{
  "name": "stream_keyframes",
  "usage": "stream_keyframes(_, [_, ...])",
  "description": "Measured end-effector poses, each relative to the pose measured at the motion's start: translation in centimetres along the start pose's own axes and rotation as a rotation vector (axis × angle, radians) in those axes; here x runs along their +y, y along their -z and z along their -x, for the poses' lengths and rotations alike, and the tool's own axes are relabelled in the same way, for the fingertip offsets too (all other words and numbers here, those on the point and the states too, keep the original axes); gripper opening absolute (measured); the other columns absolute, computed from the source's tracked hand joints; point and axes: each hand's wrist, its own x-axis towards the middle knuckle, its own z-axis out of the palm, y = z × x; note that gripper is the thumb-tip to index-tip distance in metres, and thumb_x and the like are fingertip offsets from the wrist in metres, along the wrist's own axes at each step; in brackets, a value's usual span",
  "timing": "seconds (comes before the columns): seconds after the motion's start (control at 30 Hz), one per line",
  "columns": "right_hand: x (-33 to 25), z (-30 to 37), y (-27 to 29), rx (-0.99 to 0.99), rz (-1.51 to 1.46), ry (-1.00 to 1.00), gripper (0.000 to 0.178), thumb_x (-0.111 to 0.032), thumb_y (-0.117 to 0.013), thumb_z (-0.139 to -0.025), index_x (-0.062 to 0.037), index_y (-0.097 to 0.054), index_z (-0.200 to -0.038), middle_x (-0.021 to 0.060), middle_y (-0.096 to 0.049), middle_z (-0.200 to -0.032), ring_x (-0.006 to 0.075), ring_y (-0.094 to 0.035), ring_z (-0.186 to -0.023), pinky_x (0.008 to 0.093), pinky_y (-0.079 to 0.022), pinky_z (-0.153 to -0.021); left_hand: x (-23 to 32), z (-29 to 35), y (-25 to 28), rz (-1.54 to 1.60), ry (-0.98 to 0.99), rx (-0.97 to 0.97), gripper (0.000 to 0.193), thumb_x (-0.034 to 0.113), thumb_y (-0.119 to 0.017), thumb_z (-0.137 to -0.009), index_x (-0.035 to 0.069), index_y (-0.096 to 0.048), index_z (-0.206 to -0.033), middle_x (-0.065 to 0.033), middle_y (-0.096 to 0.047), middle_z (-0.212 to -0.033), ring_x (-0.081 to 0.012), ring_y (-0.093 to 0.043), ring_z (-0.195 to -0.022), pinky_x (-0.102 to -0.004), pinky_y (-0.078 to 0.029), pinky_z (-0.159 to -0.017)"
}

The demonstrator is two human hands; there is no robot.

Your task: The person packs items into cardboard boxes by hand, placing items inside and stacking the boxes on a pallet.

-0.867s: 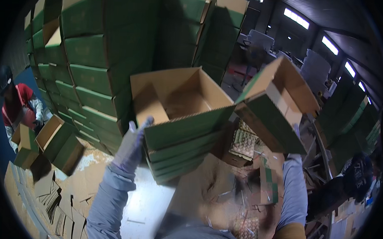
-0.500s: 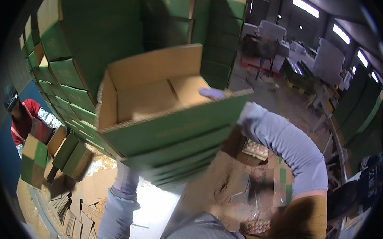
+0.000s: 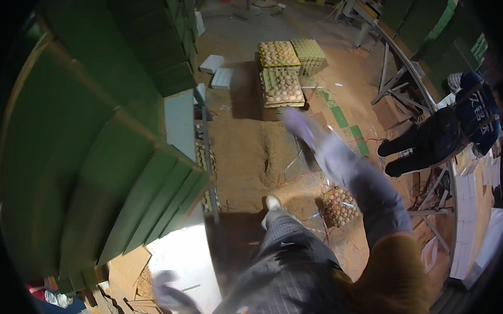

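Observation:
My right hand (image 3: 300, 125), in a purple glove with a pale sleeve, reaches out over the floor. Its blurred fingers look stretched out and hold nothing that I can see. Beyond it stands a stack of egg trays (image 3: 282, 90). My left hand (image 3: 168, 288), gloved and smeared by motion, hangs low over the white tabletop (image 3: 188, 249); how its fingers lie cannot be made out. Large green cartons (image 3: 131, 202) rise close by on the left, apart from both hands.
Another tray of eggs (image 3: 341, 207) lies on the floor right of my legs. A person in dark clothes (image 3: 455, 126) bends by a metal frame (image 3: 398, 79) on the right. Flat cardboard pieces (image 3: 128, 269) lie at lower left, and white blocks (image 3: 222, 78) lie farther off.
The open green carton is out of both hands. My right hand has swung out over the floor and my left has dropped low. The view has turned downward and to the right.

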Motion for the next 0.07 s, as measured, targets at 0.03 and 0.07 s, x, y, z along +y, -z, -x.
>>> stream_keyframes(0.03, [5.7, 8.0, -0.2, 0.088, -0.377, -0.285, 0.032, -0.016, -0.040, -0.097, -0.0008, -0.056, -0.120, 0.0202, -0.060, -0.119, 0.0305, -0.058, -0.107, 0.0386, -0.049, -0.084, 1.0, 2.0, -2.3, -0.014, 0.148, -0.236, 0.039, 0.029, -0.041, -0.095, -0.002, -0.064, -0.089, -0.0143, -0.065, -0.089, -0.0275, -0.061, -0.085, -0.0360, -0.048, -0.076])
stream_keyframes(0.07, [6.9, 7.4, -0.6, 0.054, -0.387, -0.287, 0.032, -0.016, -0.040, -0.097, -0.0008, -0.056, -0.120, 0.0202, -0.060, -0.119, 0.0305, -0.058, -0.107, 0.0386, -0.049, -0.084, 1.3, 2.0, -4.7, -0.125, 0.103, -0.525, 0.026, 0.021, -0.052, -0.088, 0.001, -0.066, -0.094, -0.0169, -0.066, -0.094, -0.0331, -0.063, -0.093, -0.0397, -0.049, -0.084])
